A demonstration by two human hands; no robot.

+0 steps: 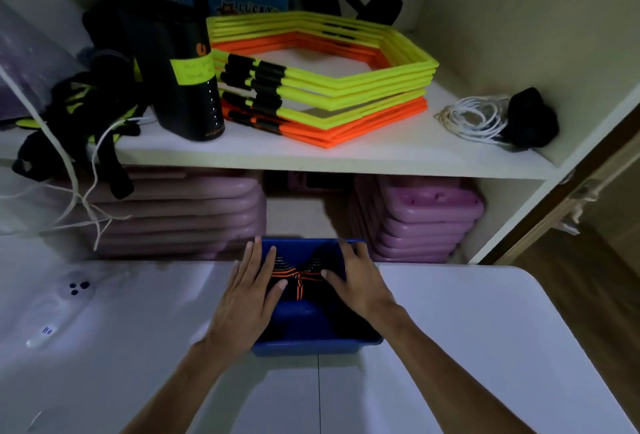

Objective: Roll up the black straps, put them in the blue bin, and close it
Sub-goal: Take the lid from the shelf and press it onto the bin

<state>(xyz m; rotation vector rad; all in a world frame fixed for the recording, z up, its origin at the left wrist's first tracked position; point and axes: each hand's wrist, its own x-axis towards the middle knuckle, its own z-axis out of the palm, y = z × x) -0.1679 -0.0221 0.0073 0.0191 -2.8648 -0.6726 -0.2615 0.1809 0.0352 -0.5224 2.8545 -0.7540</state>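
The blue bin (308, 343) stands open on the white table, close in front of me at the centre. Inside it lie dark straps with orange stripes (300, 276), bunched near the far end. My left hand (247, 298) rests flat over the bin's left rim, fingers spread and reaching in toward the straps. My right hand (356, 281) lies over the right rim, fingers spread, thumb touching the straps. Neither hand is closed around anything. No lid for the bin is in sight.
A white table (485, 347) carries the bin. Behind it a shelf (311, 156) holds stacked yellow and orange hexagon rings (322, 87), a black cylinder (180, 87), black and yellow straps (86, 115) hanging over the edge, white cord (474, 118). Purple stacked boards (415, 219) sit below.
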